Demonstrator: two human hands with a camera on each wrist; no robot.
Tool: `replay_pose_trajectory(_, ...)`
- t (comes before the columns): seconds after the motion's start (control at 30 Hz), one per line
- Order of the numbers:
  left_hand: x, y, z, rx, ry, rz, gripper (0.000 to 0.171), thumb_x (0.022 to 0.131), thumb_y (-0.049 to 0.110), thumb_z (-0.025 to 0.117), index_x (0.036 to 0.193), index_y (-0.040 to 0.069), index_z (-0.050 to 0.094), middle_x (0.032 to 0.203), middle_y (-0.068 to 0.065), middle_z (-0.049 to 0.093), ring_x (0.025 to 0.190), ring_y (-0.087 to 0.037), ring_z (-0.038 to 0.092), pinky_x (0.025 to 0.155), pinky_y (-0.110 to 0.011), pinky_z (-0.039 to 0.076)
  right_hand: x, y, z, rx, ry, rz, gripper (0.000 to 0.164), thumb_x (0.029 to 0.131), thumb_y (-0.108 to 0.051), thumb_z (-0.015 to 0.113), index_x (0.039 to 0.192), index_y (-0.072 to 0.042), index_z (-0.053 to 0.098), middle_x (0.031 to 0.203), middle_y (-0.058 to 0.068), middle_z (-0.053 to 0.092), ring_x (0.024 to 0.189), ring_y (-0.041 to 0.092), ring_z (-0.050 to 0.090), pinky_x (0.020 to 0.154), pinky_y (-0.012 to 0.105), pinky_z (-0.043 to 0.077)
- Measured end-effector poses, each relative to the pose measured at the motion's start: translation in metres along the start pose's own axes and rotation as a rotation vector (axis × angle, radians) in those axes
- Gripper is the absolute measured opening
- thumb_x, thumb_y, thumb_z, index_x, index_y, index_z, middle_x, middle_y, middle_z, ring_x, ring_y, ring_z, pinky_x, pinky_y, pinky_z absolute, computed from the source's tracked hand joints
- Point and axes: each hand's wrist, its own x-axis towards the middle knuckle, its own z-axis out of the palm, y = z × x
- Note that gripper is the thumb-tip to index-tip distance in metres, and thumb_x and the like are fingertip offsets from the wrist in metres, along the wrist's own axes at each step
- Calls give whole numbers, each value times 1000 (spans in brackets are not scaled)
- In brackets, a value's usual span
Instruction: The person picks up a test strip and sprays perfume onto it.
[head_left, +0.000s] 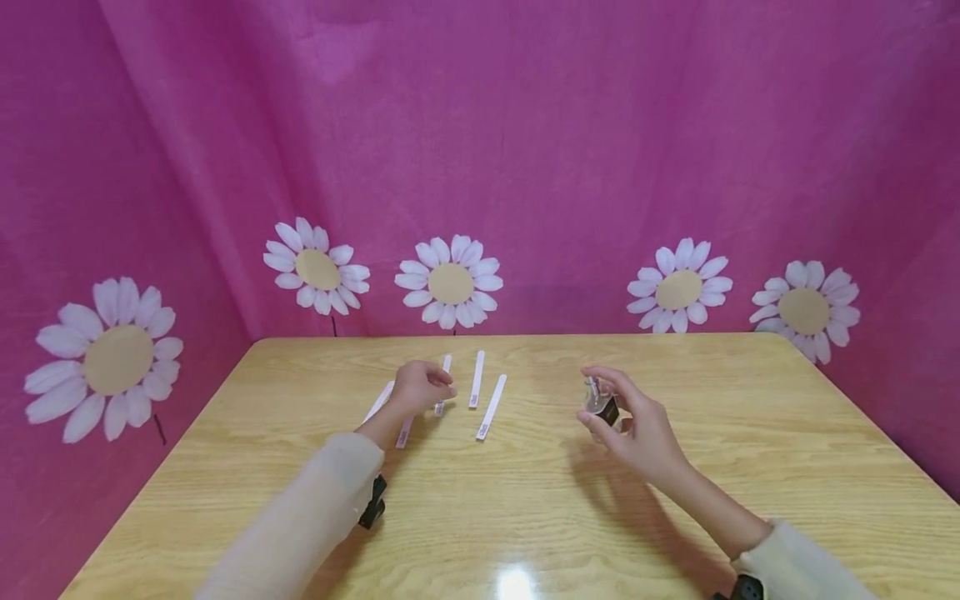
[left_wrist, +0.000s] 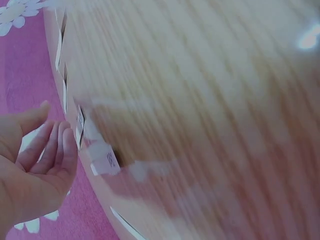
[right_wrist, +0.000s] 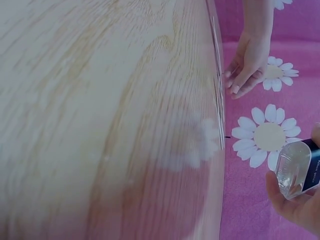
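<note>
My left hand (head_left: 420, 387) hovers over several white paper strips, its fingers loosely bent with nothing between them. One strip (head_left: 439, 409) is partly hidden behind that hand, and another (head_left: 405, 432) shows below the wrist. Two more, a strip (head_left: 477, 380) and a slanted strip (head_left: 492, 407), lie to its right. Printing marks the near end of a strip (left_wrist: 106, 160) in the left wrist view. Over the table's right half, my right hand (head_left: 637, 425) holds a small clear glass perfume bottle (head_left: 602, 406) between thumb and fingers. Its dark label (right_wrist: 312, 165) carries light lettering.
The wood-grain table (head_left: 480, 517) ends at the back against a pink curtain (head_left: 525, 167) printed with large white daisies. A further strip (head_left: 380, 400) lies left of the left hand. Dark wrist devices sit at both sleeves.
</note>
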Motion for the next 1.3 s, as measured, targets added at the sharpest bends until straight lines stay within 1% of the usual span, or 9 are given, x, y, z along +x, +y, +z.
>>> replay_pose_trajectory(0.2,2,4,13,-5,-47,77,22,79,9,76,96,-3,70,88,-14,72,81,-19,66,73,-27,56,-2,1,-2,-6,-2,10,53,80,-1,75,127,-13,55,101,13,71,71,-4,58,40,18,44)
replay_pose_trajectory(0.4,3,9,26,137,-65,147,28,78,16,78,98,-2,69,93,-13,71,86,-20,65,79,-32,56,-3,0,-4,-7,1,16,52,79,-1,74,127,-11,55,102,15,71,73,-4,58,40,18,42)
replay_pose_trajectory(0.47,3,12,29,185,-61,138,30,78,20,79,97,0,68,93,-10,69,84,-17,62,76,-30,54,-4,0,-5,-7,2,19,52,79,-1,74,127,-10,55,102,15,71,73,-5,58,40,18,42)
replay_pose_trajectory(0.63,6,17,34,272,-51,125,29,76,24,81,88,2,66,78,-4,60,72,-13,48,63,-23,42,-5,1,-6,-5,2,35,52,79,0,74,127,-12,55,103,16,71,76,-6,59,40,19,43)
replay_pose_trajectory(0.77,7,17,33,303,-47,148,26,74,18,81,87,1,65,79,-5,61,72,-13,51,63,-23,45,-6,1,-7,1,-3,45,52,80,-2,74,127,-13,55,103,15,71,77,-7,60,40,19,44)
replay_pose_trajectory(0.87,5,13,29,305,-54,151,24,73,12,81,88,0,66,85,-9,66,76,-14,56,69,-26,50,-7,2,-7,1,-5,45,52,80,-3,74,127,-13,55,102,15,71,77,-7,60,40,19,44)
replay_pose_trajectory(1.0,6,9,24,269,-83,165,20,74,7,79,88,-1,67,86,-12,68,78,-17,60,73,-28,54,-8,3,-6,-6,-5,40,52,80,-3,74,127,-13,55,102,14,71,76,-6,59,40,18,43)
replay_pose_trajectory(1.17,7,8,18,202,-115,183,19,72,0,78,87,-3,66,84,-14,69,77,-17,62,74,-25,54,-9,4,-6,-15,-7,45,51,80,-3,75,127,-11,55,103,14,71,76,-6,59,41,19,43)
replay_pose_trajectory(1.3,10,9,15,188,-138,167,20,73,1,79,89,-3,67,85,-13,70,78,-16,63,72,-23,54,-9,3,-7,-14,-15,56,51,80,-4,75,127,-10,55,104,15,71,77,-6,59,42,19,44)
